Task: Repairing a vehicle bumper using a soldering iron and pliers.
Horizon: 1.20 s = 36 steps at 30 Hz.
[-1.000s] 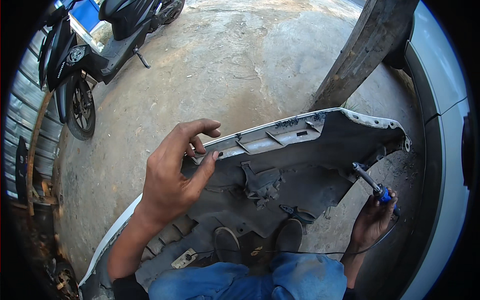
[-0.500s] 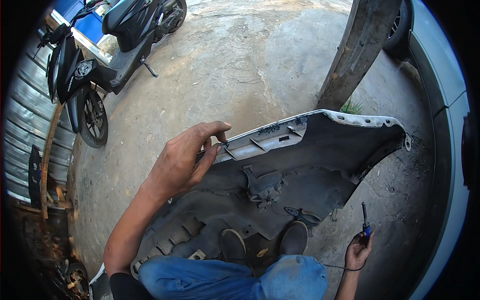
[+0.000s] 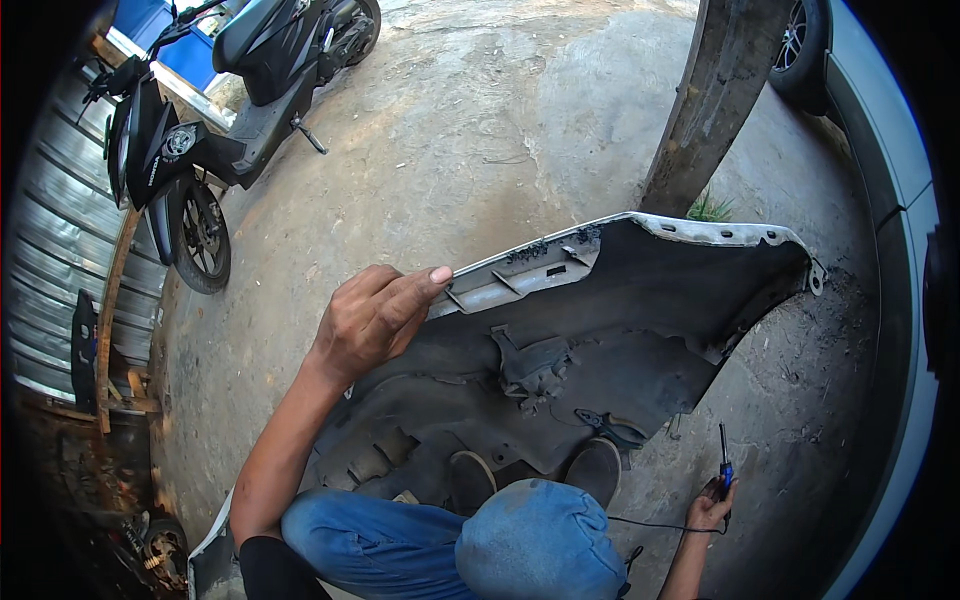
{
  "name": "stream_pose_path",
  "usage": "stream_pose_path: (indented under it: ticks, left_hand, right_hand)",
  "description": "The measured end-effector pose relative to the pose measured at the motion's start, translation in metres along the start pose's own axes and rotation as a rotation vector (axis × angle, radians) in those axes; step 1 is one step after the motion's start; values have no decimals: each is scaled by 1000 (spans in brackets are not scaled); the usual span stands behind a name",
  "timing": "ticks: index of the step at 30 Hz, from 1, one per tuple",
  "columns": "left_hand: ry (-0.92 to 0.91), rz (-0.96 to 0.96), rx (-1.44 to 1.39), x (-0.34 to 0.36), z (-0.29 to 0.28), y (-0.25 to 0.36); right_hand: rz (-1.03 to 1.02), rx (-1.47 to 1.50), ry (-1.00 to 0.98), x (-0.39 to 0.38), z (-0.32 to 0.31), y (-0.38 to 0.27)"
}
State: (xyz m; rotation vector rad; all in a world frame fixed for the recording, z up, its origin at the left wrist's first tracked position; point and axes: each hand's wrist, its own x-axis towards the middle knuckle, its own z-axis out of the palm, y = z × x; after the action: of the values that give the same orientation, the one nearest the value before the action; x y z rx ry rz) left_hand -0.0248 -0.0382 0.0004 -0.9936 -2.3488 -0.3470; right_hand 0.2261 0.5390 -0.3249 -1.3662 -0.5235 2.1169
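A white bumper-like car panel point(image 3: 700, 235) lies inner side up, its inside dark and dirty, with a white ribbed edge. My left hand point(image 3: 385, 315) grips that edge, fingers bent over it; whatever is under the fingertips is hidden. At lower right, beyond the panel, my right hand point(image 3: 712, 510) holds a soldering iron point(image 3: 726, 470) with blue handle and metal shaft pointing up, a black cord trailing from it. Pliers point(image 3: 615, 428) lie on the panel by my shoes point(image 3: 590, 470). A crumpled dark piece point(image 3: 530, 370) sits in the panel's middle.
A black scooter point(image 3: 250, 150) stands at upper left beside corrugated metal sheeting point(image 3: 75, 220) and wooden boards. A post point(image 3: 710, 110) rises behind the panel, with grass at its foot. A light-coloured car point(image 3: 880, 150) is along the right. The ground is concrete point(image 3: 500, 120).
My right hand with the soldering iron has dropped away from the panel toward the lower right. My left hand's fingers have closed down onto the panel's edge.
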Motion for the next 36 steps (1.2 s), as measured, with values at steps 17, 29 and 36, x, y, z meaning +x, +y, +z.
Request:
stream_pose_path:
  ticks: [17,29,36]
  left_hand:
    - [170,-165,22,-10,-19,3]
    - [406,-433,-120,-37,-76,13]
    - [85,-414,24,-82,-116,58]
  right_hand:
    - [83,-81,-116,33,-33,30]
    - [-73,-683,-50,-62,-33,44]
    - [-76,-1458,-369,-124,-74,40]
